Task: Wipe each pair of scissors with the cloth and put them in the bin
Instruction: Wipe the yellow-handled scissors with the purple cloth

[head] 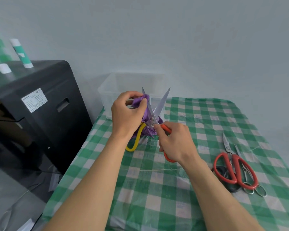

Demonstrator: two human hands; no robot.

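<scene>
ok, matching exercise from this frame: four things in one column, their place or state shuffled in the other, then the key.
1. purple cloth
2. yellow-and-orange-handled scissors
3. clear bin
4. red-handled scissors

A. lying on the checked tablecloth, to the right
B. at the tablecloth's far edge, beyond both hands
C. pinched by the left hand against a blade
D. gripped by the right hand, blades up and apart

Pairs: 1-C, 2-D, 3-B, 4-A

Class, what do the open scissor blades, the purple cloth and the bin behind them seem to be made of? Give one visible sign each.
Scissor blades: smooth metal, likely steel; pale grey with a sheen.
Purple cloth: soft textile, seemingly knitted; ribbed, matt, bunched in folds.
Bin: probably clear plastic; see-through, slightly cloudy sides.
</scene>
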